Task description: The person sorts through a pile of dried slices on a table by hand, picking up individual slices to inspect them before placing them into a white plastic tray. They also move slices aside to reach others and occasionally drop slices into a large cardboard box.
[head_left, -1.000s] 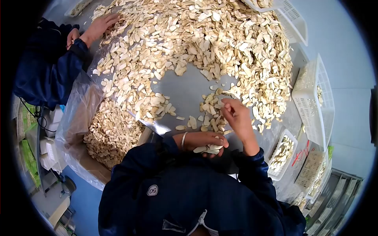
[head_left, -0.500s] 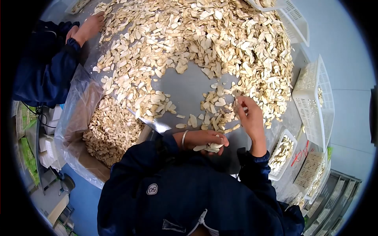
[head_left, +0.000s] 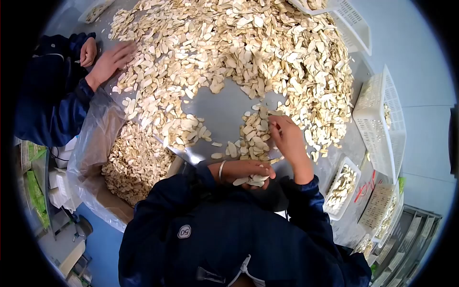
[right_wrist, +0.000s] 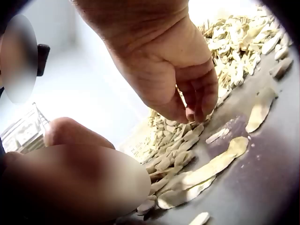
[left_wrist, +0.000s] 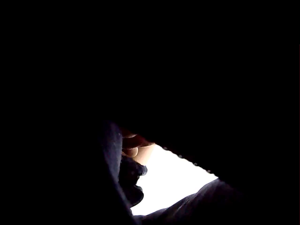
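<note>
- held slices (head_left: 256, 181): several pale, flat pieces in the left hand (head_left: 239, 170), its fingers curled round them, close before the wearer's torso; the left wrist view is too dark to add detail.
- small heap (head_left: 256, 131): similar slices on the grey surface (head_left: 217, 112), just beyond the left hand.
- right hand (head_left: 289, 138): at the small heap's edge, fingers bent, tips drawn close to the thumb; whether they pinch a slice cannot be told.
- large heap (head_left: 287, 52): slices spread broadly across the far side.
- cardboard box (head_left: 119, 205): at left, plastic-lined, filled with smaller pieces.
- white tray (head_left: 333, 214): at right, holding slices, near a tilted white basket (head_left: 370, 110).
- second person (head_left: 57, 112): at upper left, dark-sleeved, beside the large heap.
</note>
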{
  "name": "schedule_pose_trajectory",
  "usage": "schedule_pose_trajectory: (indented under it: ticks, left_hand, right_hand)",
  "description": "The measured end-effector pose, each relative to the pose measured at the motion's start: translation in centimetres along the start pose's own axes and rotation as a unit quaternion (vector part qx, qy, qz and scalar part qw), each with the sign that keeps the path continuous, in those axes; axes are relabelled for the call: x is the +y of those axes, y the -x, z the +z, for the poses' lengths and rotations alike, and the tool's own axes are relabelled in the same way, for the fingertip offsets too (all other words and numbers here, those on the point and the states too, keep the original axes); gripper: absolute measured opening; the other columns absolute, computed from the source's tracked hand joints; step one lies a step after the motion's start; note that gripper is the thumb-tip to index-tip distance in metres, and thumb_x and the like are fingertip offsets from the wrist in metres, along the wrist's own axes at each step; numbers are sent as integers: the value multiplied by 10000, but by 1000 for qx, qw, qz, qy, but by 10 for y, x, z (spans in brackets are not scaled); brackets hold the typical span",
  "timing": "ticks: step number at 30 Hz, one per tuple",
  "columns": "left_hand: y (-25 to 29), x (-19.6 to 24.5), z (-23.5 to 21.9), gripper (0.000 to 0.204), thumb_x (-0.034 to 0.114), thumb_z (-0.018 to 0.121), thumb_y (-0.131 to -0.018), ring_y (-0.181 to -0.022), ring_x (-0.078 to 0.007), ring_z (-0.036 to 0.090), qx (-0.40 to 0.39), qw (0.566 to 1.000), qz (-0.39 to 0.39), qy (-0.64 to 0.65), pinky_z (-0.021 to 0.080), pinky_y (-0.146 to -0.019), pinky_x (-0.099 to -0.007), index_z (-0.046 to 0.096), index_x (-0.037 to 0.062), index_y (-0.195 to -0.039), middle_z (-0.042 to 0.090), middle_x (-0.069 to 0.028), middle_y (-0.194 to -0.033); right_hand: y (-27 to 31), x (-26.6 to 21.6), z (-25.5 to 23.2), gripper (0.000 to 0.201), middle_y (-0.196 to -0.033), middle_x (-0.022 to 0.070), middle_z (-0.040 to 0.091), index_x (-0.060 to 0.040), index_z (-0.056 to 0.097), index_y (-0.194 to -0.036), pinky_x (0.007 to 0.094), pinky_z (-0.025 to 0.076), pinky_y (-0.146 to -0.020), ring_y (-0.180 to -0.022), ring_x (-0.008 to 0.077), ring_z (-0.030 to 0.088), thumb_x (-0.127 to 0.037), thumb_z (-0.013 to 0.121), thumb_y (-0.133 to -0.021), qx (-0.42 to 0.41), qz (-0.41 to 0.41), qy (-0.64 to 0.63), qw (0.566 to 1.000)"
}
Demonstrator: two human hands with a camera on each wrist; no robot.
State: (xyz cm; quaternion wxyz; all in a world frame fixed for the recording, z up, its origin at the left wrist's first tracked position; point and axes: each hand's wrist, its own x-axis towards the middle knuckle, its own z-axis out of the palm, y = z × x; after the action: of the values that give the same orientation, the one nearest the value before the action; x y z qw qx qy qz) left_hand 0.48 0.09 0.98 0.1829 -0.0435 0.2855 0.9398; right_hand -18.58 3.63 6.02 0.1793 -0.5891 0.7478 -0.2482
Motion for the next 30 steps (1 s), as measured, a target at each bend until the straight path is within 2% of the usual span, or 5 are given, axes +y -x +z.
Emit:
schedule_pose_trajectory:
  ticks: [3,18,21,26,30]
  left_hand:
    - [0,-1,-2,308,366,509,-1040,-667,-76,572,-3,1000,5,2,388,-472,-196,564,114,-1207,645,-53,-929]
    - [0,0,-4,362,411,408,-1065,-641,-87,557,22,997,14,79,384,-464,-200,567,108,-1185,645,-52,-913]
    - [1,1,-4,382,427,393,-1069,-635,-88,546,21,994,19,110,379,-461,-202,563,104,-1181,640,-53,-901]
    - [-3,-3,-7,385,416,380,-1077,-637,-86,530,-4,996,39,77,372,-456,-206,560,94,-1187,636,-52,-887]
    - [0,-1,-6,372,399,395,-1075,-645,-85,527,19,998,38,55,371,-461,-211,563,89,-1195,636,-54,-895]
  right_hand:
    - [-8,-3,11,205,-919,144,651,-29,678,-1103,311,531,-702,-749,269,658,-58,655,-901,16,-54,76,996]
    - [24,6,-29,166,-924,-7,678,-39,699,-1118,227,503,-726,-832,61,618,-118,625,-992,-198,156,-403,880]
    - [26,-5,-43,189,-965,12,701,-32,694,-1134,240,509,-764,-881,75,632,-119,638,-976,-251,115,-322,906]
    - [-6,28,-26,293,-1080,215,677,-1,655,-1166,413,539,-808,-908,393,650,-40,632,-877,108,-33,132,985]
    - [-1,10,-18,300,-1057,142,667,-22,656,-1184,348,536,-768,-883,248,658,-64,684,-888,-24,17,-34,999]
